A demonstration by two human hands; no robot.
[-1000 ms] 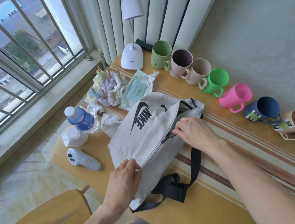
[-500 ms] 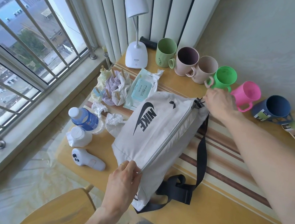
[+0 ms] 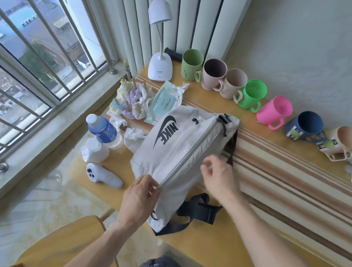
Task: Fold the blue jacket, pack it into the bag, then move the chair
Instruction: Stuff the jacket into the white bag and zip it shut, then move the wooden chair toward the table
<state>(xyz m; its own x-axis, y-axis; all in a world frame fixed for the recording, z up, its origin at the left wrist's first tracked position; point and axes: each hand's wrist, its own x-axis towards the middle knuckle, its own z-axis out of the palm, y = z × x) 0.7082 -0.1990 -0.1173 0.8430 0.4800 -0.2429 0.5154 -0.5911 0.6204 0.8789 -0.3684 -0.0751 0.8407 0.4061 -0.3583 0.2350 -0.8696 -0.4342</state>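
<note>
Mugs (image 3: 252, 94) behind bag (image 3: 181, 148)

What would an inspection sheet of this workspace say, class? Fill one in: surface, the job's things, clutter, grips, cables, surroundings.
Surface: wooden table with a striped runner.
Job's things: white Nike bag lies zipped shut; wooden chair at the near edge; blue jacket not seen.
Clutter: row of mugs, desk lamp, wet wipes pack, blue-labelled bottle, white controller, crumpled tissues.
Grips: left hand pinches the bag's near end; right hand hovers open over the bag.
Cables: nothing seen.
Surroundings: barred window, vertical blinds, wall.
</note>
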